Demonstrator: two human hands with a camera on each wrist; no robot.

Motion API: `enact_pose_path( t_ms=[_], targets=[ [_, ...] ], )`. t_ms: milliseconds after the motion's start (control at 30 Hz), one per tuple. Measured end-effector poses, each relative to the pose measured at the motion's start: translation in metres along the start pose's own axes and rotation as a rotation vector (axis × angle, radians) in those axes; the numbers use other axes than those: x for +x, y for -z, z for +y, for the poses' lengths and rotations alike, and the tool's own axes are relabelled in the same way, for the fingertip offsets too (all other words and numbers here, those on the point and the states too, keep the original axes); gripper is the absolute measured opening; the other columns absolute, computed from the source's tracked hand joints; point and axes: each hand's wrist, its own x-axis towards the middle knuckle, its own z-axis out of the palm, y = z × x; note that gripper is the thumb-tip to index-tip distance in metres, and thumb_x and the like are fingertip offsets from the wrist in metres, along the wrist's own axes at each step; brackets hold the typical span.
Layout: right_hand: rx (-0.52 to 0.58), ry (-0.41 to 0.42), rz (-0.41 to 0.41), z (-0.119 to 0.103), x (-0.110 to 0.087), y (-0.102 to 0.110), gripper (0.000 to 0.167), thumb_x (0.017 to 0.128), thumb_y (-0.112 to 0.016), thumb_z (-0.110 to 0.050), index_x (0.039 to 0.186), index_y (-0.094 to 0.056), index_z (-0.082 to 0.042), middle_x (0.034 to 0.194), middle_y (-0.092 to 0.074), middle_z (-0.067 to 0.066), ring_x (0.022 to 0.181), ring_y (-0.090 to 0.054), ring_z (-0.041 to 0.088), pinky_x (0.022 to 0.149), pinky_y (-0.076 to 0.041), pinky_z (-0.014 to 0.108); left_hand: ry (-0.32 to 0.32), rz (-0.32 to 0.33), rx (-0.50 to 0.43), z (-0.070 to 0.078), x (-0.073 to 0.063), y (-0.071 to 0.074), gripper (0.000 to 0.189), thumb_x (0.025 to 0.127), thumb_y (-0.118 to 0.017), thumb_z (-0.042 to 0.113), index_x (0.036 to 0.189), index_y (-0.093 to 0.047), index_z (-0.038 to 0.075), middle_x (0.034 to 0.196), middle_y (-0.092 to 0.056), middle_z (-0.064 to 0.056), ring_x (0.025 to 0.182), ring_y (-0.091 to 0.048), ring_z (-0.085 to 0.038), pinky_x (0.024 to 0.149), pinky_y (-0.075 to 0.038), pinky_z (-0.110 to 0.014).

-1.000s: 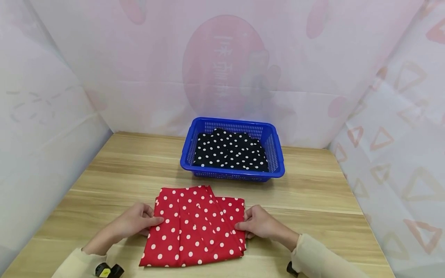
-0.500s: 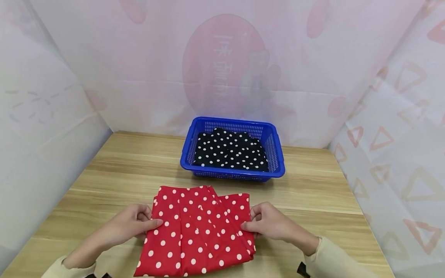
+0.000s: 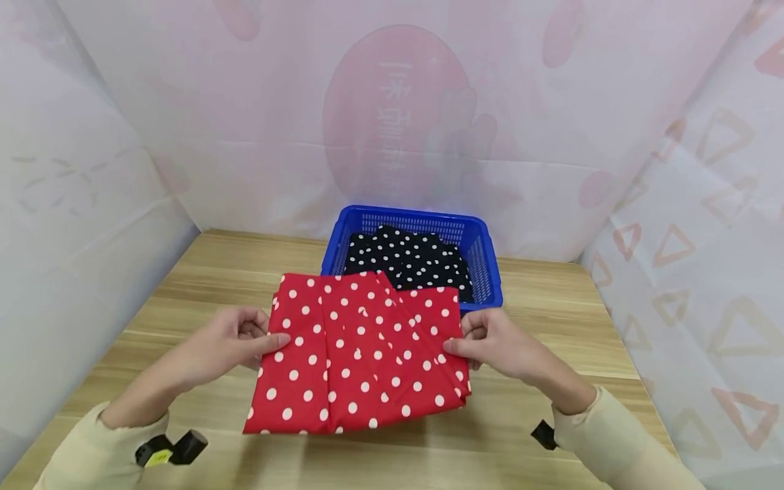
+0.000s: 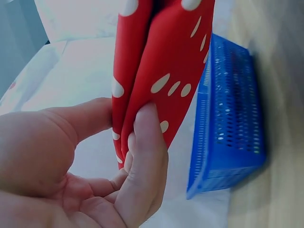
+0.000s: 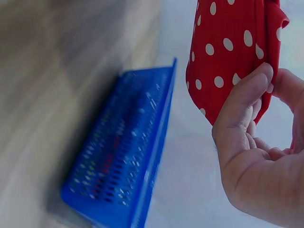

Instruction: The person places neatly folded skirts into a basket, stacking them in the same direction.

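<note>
A folded red cloth with white polka dots [image 3: 361, 354] hangs above the table between both hands. My left hand [image 3: 229, 344] pinches its left edge, thumb on the near face and fingers behind. On the opposite edge, my right hand [image 3: 499, 344] pinches the cloth the same way. Both wrist views show several layers of the red cloth [image 4: 161, 61] squeezed between thumb and fingers. Behind it stands a blue perforated basket [image 3: 493, 272], its front partly hidden by the red cloth. Inside the basket lies a black cloth with white dots [image 3: 410, 255].
The wood-grain table [image 3: 202, 286] carries the basket near its back edge. White and pink printed sheets [image 3: 257, 184] form walls at the back and on both sides. Dark wrist devices [image 3: 171, 449] are strapped near the sleeves.
Both hands have raised the red cloth off the table and moved it forward, toward the basket. Its top edge now overlaps the basket's front in the head view. The basket has stayed put.
</note>
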Motion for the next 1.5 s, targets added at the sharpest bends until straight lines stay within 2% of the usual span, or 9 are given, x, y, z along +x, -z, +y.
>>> enact_pose_path(
  t_ms=[233, 367, 500, 667, 900, 1033, 1167, 1333, 1500],
  targets=[
    [-0.016, -0.028, 0.094, -0.013, 0.024, 0.028, 0.024, 0.098, -0.076, -0.022, 0.099, -0.065, 0.000, 0.085, -0.078, 0.007, 0.077, -0.076, 0.018, 0.074, -0.065, 0.031, -0.007, 0.092, 0.091, 0.025, 0.038, 0.016, 0.042, 0.099, -0.076, 0.031, 0.114, -0.062, -0.005, 0.099, -0.074, -0.014, 0.084, -0.076, -0.023, 0.078, -0.067, -0.033],
    [-0.013, -0.050, 0.141, -0.016, 0.041, 0.044, 0.025, 0.099, -0.074, -0.023, 0.101, -0.064, 0.000, 0.086, -0.079, 0.005, 0.081, -0.076, 0.017, 0.079, -0.065, 0.030, -0.015, 0.123, 0.089, 0.033, 0.065, 0.022, 0.040, 0.101, -0.074, 0.031, 0.116, -0.063, -0.005, 0.101, -0.074, -0.013, 0.085, -0.075, -0.021, 0.080, -0.067, -0.033],
    [-0.009, -0.058, 0.193, -0.016, 0.056, 0.057, 0.024, 0.100, -0.072, -0.022, 0.099, -0.063, 0.000, 0.084, -0.077, 0.001, 0.079, -0.075, 0.015, 0.082, -0.066, 0.034, -0.026, 0.141, 0.085, 0.038, 0.093, 0.024, 0.040, 0.103, -0.071, 0.031, 0.119, -0.061, -0.004, 0.106, -0.073, -0.014, 0.087, -0.074, -0.019, 0.084, -0.066, -0.035],
    [-0.040, -0.076, 0.261, -0.014, 0.073, 0.072, 0.027, 0.101, -0.071, -0.025, 0.101, -0.064, 0.001, 0.084, -0.071, -0.002, 0.078, -0.068, 0.014, 0.083, -0.065, 0.032, -0.021, 0.153, 0.100, 0.045, 0.129, 0.024, 0.038, 0.104, -0.068, 0.029, 0.119, -0.058, -0.004, 0.113, -0.071, -0.018, 0.090, -0.073, -0.019, 0.086, -0.066, -0.033],
    [-0.062, -0.100, 0.341, -0.008, 0.096, 0.088, 0.031, 0.102, -0.070, -0.028, 0.104, -0.071, 0.003, 0.101, -0.070, 0.009, 0.083, -0.069, 0.017, 0.093, -0.064, 0.039, 0.016, 0.206, 0.139, 0.052, 0.172, 0.023, 0.039, 0.105, -0.067, 0.031, 0.122, -0.058, -0.003, 0.115, -0.069, -0.017, 0.095, -0.073, -0.021, 0.090, -0.064, -0.033],
    [-0.082, -0.122, 0.365, -0.004, 0.106, 0.091, 0.031, 0.103, -0.070, -0.028, 0.106, -0.073, 0.003, 0.107, -0.071, 0.013, 0.085, -0.068, 0.018, 0.093, -0.064, 0.039, 0.018, 0.242, 0.156, 0.054, 0.191, 0.019, 0.034, 0.105, -0.067, 0.029, 0.116, -0.059, -0.002, 0.107, -0.070, -0.015, 0.089, -0.069, -0.019, 0.092, -0.063, -0.038],
    [-0.127, -0.133, 0.391, 0.004, 0.111, 0.093, 0.029, 0.102, -0.070, -0.026, 0.102, -0.075, 0.003, 0.099, -0.074, 0.012, 0.086, -0.067, 0.019, 0.088, -0.064, 0.036, 0.006, 0.279, 0.185, 0.055, 0.206, 0.014, 0.029, 0.104, -0.068, 0.026, 0.108, -0.060, -0.001, 0.096, -0.068, -0.012, 0.079, -0.065, -0.016, 0.086, -0.062, -0.040],
    [-0.236, -0.149, 0.417, 0.012, 0.115, 0.090, 0.028, 0.102, -0.069, -0.025, 0.088, -0.072, -0.001, 0.078, -0.069, 0.006, 0.078, -0.059, 0.020, 0.067, -0.055, 0.028, -0.020, 0.316, 0.270, 0.053, 0.219, 0.005, 0.029, 0.104, -0.069, 0.023, 0.108, -0.065, -0.005, 0.095, -0.069, -0.016, 0.076, -0.063, -0.015, 0.069, -0.055, -0.026],
    [-0.353, -0.148, 0.452, 0.015, 0.120, 0.082, 0.028, 0.101, -0.070, -0.023, 0.080, -0.067, -0.005, 0.074, -0.063, 0.006, 0.073, -0.057, 0.019, 0.058, -0.048, 0.025, -0.030, 0.324, 0.335, 0.047, 0.228, -0.002, 0.028, 0.104, -0.068, 0.020, 0.107, -0.067, -0.007, 0.095, -0.070, -0.018, 0.075, -0.065, -0.018, 0.063, -0.052, -0.021]
  ],
)
